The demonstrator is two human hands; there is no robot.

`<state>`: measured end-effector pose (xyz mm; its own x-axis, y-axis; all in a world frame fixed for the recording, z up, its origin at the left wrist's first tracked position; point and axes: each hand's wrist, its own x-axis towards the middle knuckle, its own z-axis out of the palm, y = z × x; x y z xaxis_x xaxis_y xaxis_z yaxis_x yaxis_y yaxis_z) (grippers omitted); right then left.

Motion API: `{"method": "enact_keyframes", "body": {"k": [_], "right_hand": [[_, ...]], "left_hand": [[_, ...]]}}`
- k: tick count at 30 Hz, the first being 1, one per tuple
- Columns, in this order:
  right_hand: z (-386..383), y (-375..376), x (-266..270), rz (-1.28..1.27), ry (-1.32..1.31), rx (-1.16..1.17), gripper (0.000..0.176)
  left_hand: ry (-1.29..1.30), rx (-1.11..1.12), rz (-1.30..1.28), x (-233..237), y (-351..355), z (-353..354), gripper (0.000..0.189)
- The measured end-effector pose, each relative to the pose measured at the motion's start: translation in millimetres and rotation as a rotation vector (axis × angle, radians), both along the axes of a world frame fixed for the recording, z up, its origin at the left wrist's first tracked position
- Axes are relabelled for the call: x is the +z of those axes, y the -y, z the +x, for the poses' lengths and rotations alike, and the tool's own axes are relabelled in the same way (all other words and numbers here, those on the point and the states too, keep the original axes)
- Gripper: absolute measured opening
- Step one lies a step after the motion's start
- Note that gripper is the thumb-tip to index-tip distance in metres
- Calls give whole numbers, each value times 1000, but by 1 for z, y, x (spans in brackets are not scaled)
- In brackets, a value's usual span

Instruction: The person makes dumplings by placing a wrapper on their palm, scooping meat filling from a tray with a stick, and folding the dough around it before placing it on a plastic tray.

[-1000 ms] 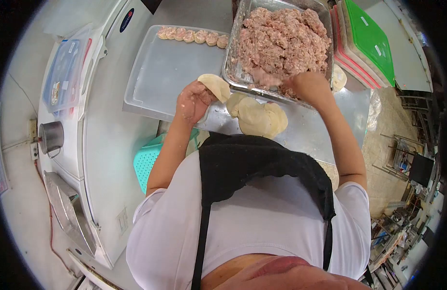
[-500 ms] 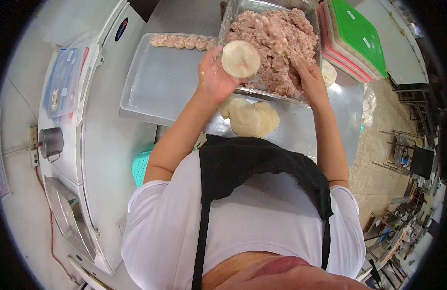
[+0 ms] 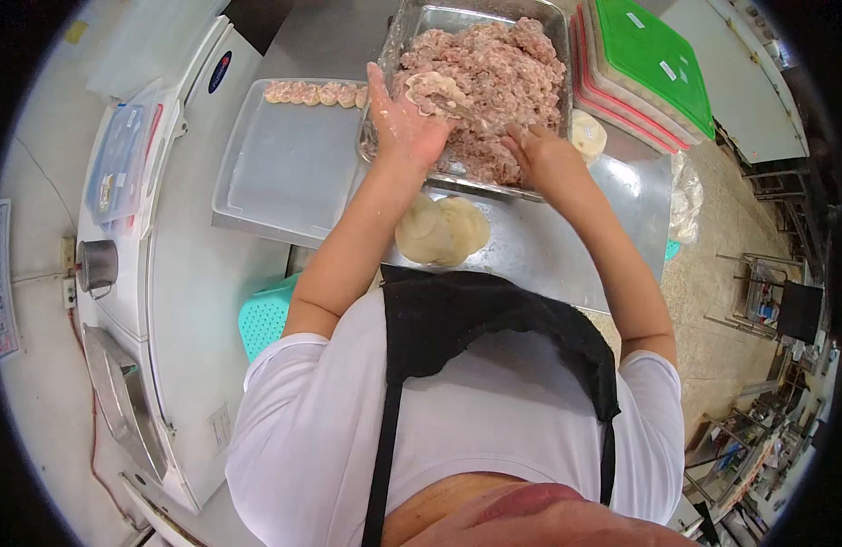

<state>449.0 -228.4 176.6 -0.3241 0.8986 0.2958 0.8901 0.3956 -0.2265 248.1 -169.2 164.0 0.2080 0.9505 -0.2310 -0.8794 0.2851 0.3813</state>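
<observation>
I observe: left hand [image 3: 407, 129] spread flat under meat-smeared dough wrapper [image 3: 432, 93]; right hand [image 3: 547, 160] over minced meat [image 3: 494, 59], grip unclear.

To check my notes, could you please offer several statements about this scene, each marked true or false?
1. The left hand holds a pale, roundish dough wrapper smeared with pinkish minced meat. True.
2. Small pale-and-pink dumplings line the near edge of the translucent plastic tray. False: they line its far edge.
3. A flat green plastic lid lies right of the rectangular metal pan. True.
4. The pile of round, pale dough wrappers lies inside the pan. False: it lies on the shiny metal table.
</observation>
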Motion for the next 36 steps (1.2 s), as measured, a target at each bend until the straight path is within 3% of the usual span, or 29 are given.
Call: {"method": "enact_keyframes", "body": {"k": [2,4,5,8,10,11,13,14,16,17,19,20,22,26,28,29,32,34,36], "right_hand": [[15,-3,2,-89,87,32,24],[13,11,48,-43,207,-54,21],[10,13,45,76,92,28,20],[12,5,17,51,-46,135,20],[28,-5,30,63,-15,177,23],[35,-6,40,17,-188,184,25],[45,-4,55,-98,-424,110,28],[48,-3,64,-95,-423,119,28],[55,1,77,-407,-356,76,28],[57,3,78,-407,-354,84,28],[60,6,79,-352,-353,213,28],[58,6,75,-353,-355,220,28],[52,7,58,-193,-485,362,27],[59,-20,28,-220,-424,448,26],[60,-26,30,-31,-153,205,23],[56,-22,32,143,-24,154,22],[38,-8,23,269,-16,180,22],[58,-30,-32,245,-89,177,24],[84,-44,-40,-135,209,3,23]], "left_hand": [[-4,8,-22,6,4,9,88],[12,27,-38,2,2,8,82],[9,34,-36,4,2,12,82],[-47,103,-58,15,6,25,76],[95,109,-98,10,0,19,61],[93,122,-91,11,0,14,61],[-97,-109,312,19,7,7,48],[-99,-101,315,25,12,4,48],[-837,-168,558,38,23,4,55],[-840,-160,556,39,21,6,55],[-1183,-110,966,39,14,8,53],[-1188,-106,962,42,12,7,53],[-1337,-388,1108,48,5,6,30],[-1449,-404,1113,38,-2,6,33],[-1524,-420,591,39,0,9,40],[-1527,-409,590,27,-5,5,40],[-1410,-349,650,-2,-21,-7,45],[-1559,-460,565,6,-17,-7,55],[-1493,-364,570,-1,-8,-18,59]]}}
